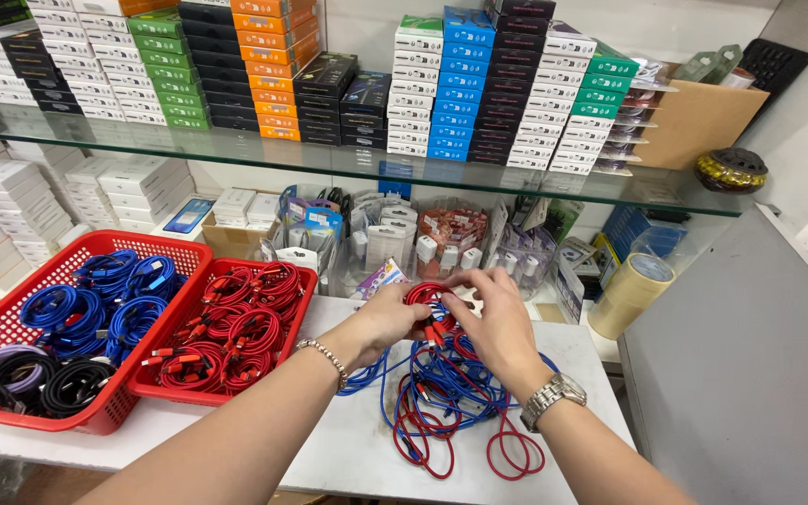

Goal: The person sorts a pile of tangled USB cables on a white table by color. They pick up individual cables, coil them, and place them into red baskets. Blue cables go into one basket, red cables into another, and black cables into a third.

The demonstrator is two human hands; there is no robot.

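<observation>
Bead bracelet (327, 353) L, metal watch (552, 396) R

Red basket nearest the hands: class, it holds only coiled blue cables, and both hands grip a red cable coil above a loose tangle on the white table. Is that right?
Not quite. The head view shows the red basket nearest the hands holding coiled red cables, not blue. The rest stands: the left hand and right hand grip a red cable coil above the loose tangle on the white table.

red cable (427, 297) wound into a small coil, held up between both hands just above the counter (348, 440) — under it a loose tangled heap of red and blue cables (446, 397), strands spilling toward the counter's front edge
</observation>
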